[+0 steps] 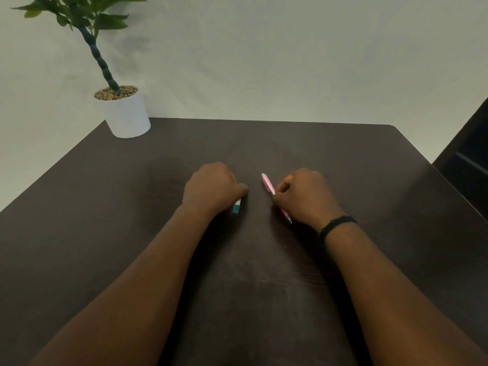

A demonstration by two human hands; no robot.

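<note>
Left hand (pixel 214 186) curled over stubby teal-and-white pen (pixel 237 207), its end peeking out beneath; right hand (pixel 303 196) pinching slim pink pen (pixel 268 184), on dark table (pixel 105 207).

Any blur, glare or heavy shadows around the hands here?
Head view: dim, even light, no glare on the dark table; soft shadows beside the left hand and right hand; the pink pen looks fairly sharp, the teal pen slightly smeared.
</note>
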